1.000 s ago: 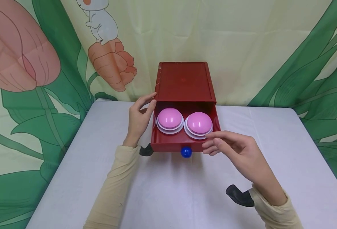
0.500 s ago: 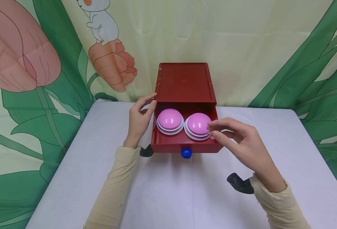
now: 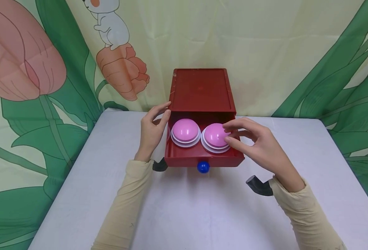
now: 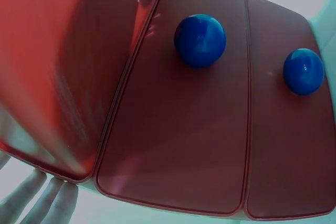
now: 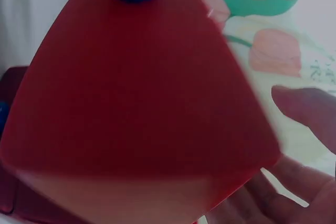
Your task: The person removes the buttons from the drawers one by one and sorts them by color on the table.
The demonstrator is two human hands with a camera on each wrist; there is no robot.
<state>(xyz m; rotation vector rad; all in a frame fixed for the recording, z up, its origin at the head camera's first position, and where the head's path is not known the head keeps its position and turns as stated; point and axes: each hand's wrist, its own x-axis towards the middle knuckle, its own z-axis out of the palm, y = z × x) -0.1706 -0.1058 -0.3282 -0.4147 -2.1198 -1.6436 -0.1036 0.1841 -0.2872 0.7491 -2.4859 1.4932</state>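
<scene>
A red cabinet (image 3: 201,90) stands at the back of the table with its top drawer (image 3: 180,161) pulled out. Inside the drawer sit two pink domes on white round bases, a left one (image 3: 185,130) and a right one (image 3: 213,134). My right hand (image 3: 260,147) is over the drawer's right side, thumb and fingers parted at the right dome's edge. The dome itself is out of sight in the right wrist view, behind the drawer front. My left hand (image 3: 150,133) rests its fingertips on the cabinet's left side, fingers fairly straight; some fingers (image 4: 60,203) show in the left wrist view.
A blue knob (image 3: 203,167) juts from the open drawer's front. Below, two closed drawers carry an upper knob (image 4: 200,41) and a lower knob (image 4: 303,72). A white cloth covers the table (image 3: 184,215), and a printed curtain (image 3: 259,62) hangs right behind the cabinet.
My right hand has moved up and left from the drawer's front right corner to the right dome. The left hand, the drawer and both domes have stayed in place.
</scene>
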